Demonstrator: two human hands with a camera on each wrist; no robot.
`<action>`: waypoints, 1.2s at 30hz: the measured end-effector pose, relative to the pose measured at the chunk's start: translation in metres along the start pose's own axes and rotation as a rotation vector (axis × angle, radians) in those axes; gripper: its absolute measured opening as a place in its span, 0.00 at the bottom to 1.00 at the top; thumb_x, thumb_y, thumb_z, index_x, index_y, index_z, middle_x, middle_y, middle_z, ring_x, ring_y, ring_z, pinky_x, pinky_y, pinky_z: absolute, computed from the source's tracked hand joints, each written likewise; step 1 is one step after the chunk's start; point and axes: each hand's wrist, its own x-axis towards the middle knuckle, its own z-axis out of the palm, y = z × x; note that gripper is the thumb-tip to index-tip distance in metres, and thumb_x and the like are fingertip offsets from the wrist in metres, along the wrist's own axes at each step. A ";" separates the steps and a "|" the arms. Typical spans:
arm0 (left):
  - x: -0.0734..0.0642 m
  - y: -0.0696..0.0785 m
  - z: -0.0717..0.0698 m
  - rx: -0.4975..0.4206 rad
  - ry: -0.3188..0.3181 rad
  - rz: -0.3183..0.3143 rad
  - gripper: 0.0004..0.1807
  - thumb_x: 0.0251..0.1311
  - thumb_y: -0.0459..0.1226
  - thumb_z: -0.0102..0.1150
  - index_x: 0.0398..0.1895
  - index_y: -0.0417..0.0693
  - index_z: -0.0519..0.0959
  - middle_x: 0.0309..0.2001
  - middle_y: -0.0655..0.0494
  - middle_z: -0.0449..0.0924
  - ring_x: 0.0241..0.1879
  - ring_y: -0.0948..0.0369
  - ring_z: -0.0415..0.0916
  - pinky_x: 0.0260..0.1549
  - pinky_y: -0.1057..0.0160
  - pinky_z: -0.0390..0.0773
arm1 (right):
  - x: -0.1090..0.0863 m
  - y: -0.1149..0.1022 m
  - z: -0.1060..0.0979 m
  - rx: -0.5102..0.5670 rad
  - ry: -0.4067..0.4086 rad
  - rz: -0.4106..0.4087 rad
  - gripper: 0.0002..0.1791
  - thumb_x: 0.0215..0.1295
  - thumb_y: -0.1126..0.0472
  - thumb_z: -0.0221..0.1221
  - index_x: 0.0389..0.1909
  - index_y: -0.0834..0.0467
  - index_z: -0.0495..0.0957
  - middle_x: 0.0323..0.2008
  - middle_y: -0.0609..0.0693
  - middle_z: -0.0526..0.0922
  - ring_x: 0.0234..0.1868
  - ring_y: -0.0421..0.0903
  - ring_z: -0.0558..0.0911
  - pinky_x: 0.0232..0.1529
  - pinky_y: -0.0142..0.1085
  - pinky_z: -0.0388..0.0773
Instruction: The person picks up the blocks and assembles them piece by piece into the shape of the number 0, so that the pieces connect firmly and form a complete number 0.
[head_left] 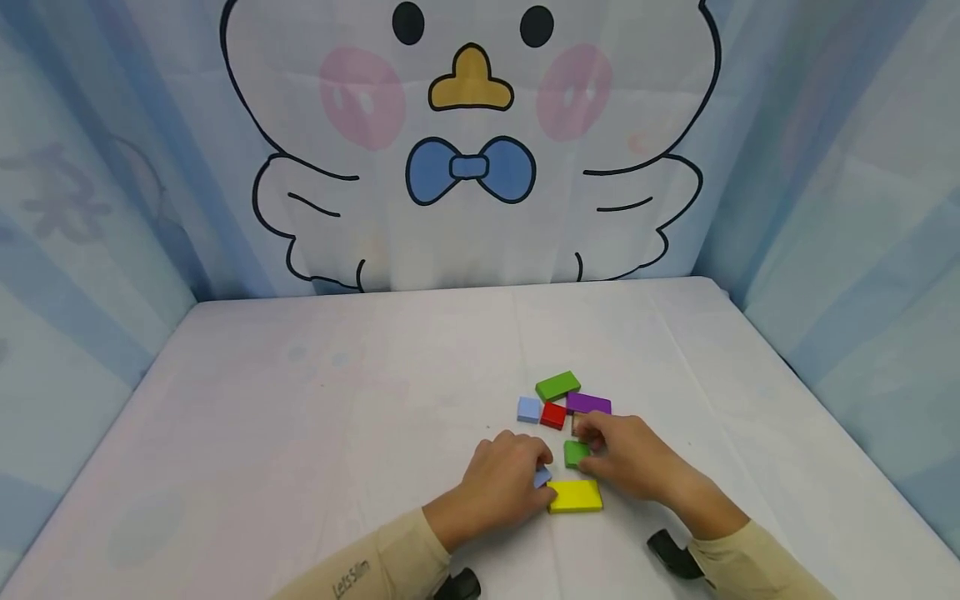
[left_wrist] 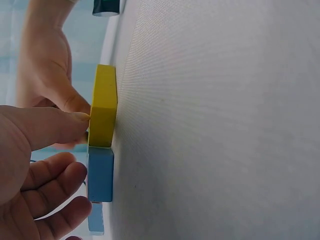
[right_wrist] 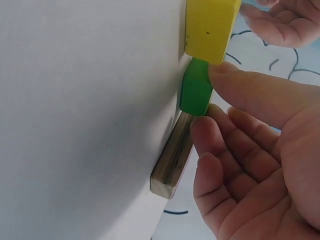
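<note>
My left hand (head_left: 504,479) hovers low over the table, its thumb touching the edge of the yellow block (head_left: 575,497). Its other fingers curl loosely beside a light blue block (left_wrist: 100,174), which the hand partly covers in the head view. With thumb and fingertips, my right hand (head_left: 632,456) pinches a small green block (right_wrist: 195,86) lying flat behind the yellow one. A wood-coloured block (right_wrist: 172,157) adjoins the green block, partly hidden by the right fingers in the head view.
Behind the hands lie a longer green block (head_left: 558,386), a purple block (head_left: 588,403), a red block (head_left: 553,415) and another light blue block (head_left: 528,410). They sit on the white-covered table (head_left: 337,400). Patterned curtains (head_left: 847,250) surround its back and sides.
</note>
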 end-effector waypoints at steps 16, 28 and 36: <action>0.000 0.001 -0.002 0.000 -0.006 -0.018 0.17 0.55 0.46 0.75 0.45 0.50 0.84 0.32 0.65 0.78 0.36 0.63 0.68 0.38 0.60 0.71 | -0.009 0.006 -0.004 -0.029 0.007 0.023 0.15 0.55 0.62 0.73 0.41 0.56 0.78 0.33 0.42 0.79 0.35 0.42 0.76 0.43 0.40 0.79; 0.000 0.003 -0.002 -0.005 -0.020 -0.033 0.18 0.55 0.46 0.75 0.46 0.51 0.84 0.33 0.65 0.78 0.36 0.63 0.69 0.39 0.60 0.71 | -0.017 0.008 -0.009 -0.017 -0.015 0.037 0.16 0.57 0.61 0.72 0.43 0.58 0.78 0.36 0.43 0.81 0.38 0.43 0.79 0.47 0.43 0.81; 0.000 0.004 -0.002 -0.007 -0.023 -0.045 0.17 0.55 0.46 0.74 0.46 0.51 0.84 0.32 0.65 0.77 0.36 0.63 0.68 0.39 0.60 0.71 | -0.021 0.011 -0.010 -0.020 0.005 0.006 0.14 0.58 0.62 0.72 0.42 0.57 0.78 0.36 0.43 0.82 0.38 0.42 0.79 0.46 0.43 0.81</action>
